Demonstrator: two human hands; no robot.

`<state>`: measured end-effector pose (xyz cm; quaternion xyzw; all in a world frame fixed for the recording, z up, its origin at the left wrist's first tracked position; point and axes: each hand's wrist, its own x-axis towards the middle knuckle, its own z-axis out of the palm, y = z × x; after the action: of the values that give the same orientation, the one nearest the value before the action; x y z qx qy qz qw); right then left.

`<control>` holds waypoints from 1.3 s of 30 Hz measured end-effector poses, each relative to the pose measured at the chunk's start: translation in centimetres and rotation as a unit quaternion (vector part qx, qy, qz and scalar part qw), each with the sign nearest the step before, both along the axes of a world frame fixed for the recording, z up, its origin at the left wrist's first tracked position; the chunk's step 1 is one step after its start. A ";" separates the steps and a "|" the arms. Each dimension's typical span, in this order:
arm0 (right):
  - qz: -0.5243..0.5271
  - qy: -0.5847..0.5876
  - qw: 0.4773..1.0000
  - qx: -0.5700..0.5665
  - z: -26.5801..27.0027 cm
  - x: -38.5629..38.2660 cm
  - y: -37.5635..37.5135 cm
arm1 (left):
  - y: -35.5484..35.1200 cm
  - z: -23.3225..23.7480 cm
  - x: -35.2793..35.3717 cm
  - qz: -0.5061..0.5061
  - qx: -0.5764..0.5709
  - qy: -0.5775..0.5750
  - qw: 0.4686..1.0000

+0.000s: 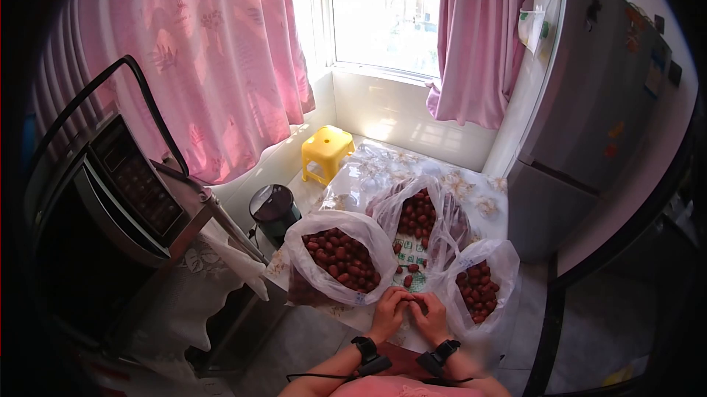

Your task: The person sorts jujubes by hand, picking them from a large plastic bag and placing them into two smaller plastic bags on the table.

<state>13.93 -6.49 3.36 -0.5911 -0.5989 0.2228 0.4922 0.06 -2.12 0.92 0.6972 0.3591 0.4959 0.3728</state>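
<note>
Both hands meet at the near edge of the table, fingers closed together. My left hand and my right hand touch at the fingertips; what they hold, if anything, is too small to make out. To the left stands an open plastic bag of dark red fruits. Behind the hands lies another open bag of red fruits, spilling towards me, with a few loose red fruits just beyond my fingers. A third bag of red fruits stands at the right.
The table has a flowered cover. Beyond it is a yellow stool, with a dark bin nearer on the left. A microwave stands at the left, a grey fridge at the right. Pink curtains hang by the window.
</note>
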 end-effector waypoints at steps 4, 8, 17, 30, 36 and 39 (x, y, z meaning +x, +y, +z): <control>0.001 0.002 1.000 0.002 0.0 0.0 0.0 | 0.0 0.0 0.0 0.000 0.000 0.000 1.000; -0.002 0.001 1.000 -0.006 -0.2 0.0 0.0 | 0.0 -0.2 0.0 -0.002 -0.001 0.002 1.000; 0.002 0.003 1.000 0.014 -0.1 0.0 0.0 | 0.0 -0.1 -0.1 0.004 -0.025 0.004 1.000; 0.018 -0.010 0.999 0.027 -1.1 0.2 0.1 | -0.4 -0.2 -0.1 -0.001 -0.081 -0.043 0.996; 0.025 -0.023 0.999 0.018 -0.3 0.2 -0.1 | -0.3 -0.9 -0.1 -0.004 -0.093 -0.040 0.995; 0.028 -0.018 0.999 0.007 -0.3 0.2 0.0 | -0.3 -1.3 0.1 -0.007 -0.113 -0.068 0.991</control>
<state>14.13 -6.53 3.08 -0.5745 -0.6254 0.2219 0.4791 0.16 -2.43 -0.36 0.6176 0.3815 0.4960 0.4764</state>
